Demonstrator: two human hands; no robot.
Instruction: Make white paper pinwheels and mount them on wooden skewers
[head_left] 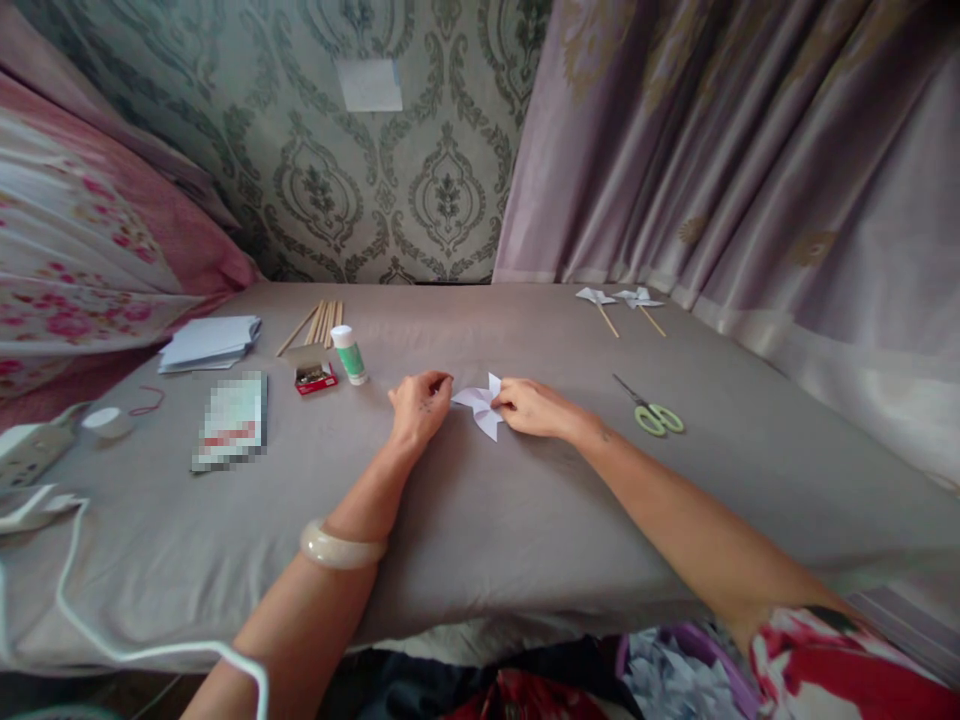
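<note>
A white paper pinwheel (482, 402) with folded blades is in the middle of the table, between my two hands. My right hand (531, 406) is closed on it, thumb and fingers pressing near its centre. To its left, my left hand (421, 408) is closed in a pinch beside the tip of one blade; whatever lies between those fingertips is too small to make out. A small red open box (316, 378) with tiny metal pieces and a green-and-white glue stick (349, 356) stand beyond my left hand. Green-handled scissors (657, 417) lie open to the right.
Two finished pinwheels on sticks (609, 315) lie at the back right. Several wooden sticks (324, 323) and a paper stack (210, 343) are at the back left. A blurred packet (231, 422), a white cap (106, 423) and a power strip (34, 448) with a white cable sit left.
</note>
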